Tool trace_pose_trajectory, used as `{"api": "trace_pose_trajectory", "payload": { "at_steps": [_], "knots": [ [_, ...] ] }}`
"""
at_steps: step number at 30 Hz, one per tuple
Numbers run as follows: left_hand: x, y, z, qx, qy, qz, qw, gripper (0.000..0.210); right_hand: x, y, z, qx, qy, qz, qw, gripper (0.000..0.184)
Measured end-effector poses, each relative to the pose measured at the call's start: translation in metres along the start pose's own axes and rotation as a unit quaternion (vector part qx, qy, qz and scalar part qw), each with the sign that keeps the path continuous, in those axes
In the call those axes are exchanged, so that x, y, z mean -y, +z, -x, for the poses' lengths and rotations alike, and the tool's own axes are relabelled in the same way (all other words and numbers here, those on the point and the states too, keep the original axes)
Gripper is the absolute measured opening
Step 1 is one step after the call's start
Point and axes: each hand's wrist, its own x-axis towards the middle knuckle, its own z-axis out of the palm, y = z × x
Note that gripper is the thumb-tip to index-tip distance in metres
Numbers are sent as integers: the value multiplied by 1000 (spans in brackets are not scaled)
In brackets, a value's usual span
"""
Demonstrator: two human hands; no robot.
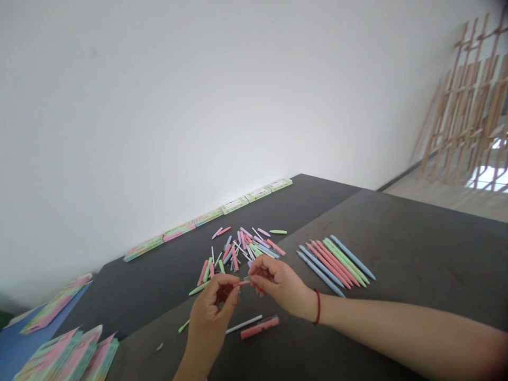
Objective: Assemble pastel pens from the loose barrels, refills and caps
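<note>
My left hand [212,304] pinches a small pink pen part [242,283] between thumb and fingers. Opposite it, my right hand [280,283], with a red cord at the wrist, is closed in a pinch at the part's other end. A small clear or greyish bit [246,278] shows at the right fingertips, too small to name. Below the hands lie a pink pen barrel [260,327] with a clear end and a white refill [244,324]. A green pen piece [183,326] rests left of my left wrist.
Loose pen parts [234,254] in pink, green, blue and purple are heaped beyond my hands. A row of whole pens [335,264] lies to the right. Flat boxes [234,205] line the wall edge of the dark table [416,248]. Stacked packages [67,354] stand at lower left.
</note>
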Motion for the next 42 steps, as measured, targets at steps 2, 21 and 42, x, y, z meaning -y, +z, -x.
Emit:
{"api": "trace_pose_trajectory", "payload": {
  "at_steps": [2, 21, 42],
  "knots": [
    [-2, 2, 1, 11, 4, 12, 1000, 13, 0, 1, 1, 21, 8, -1, 1000, 4],
    [0, 6, -4, 14, -77, 60, 995, 21, -4, 0, -3, 51, 109, -20, 993, 10],
    [7, 8, -9, 56, -88, 109, 989, 29, -9, 2, -3, 28, 200, -248, 947, 14]
  ]
}}
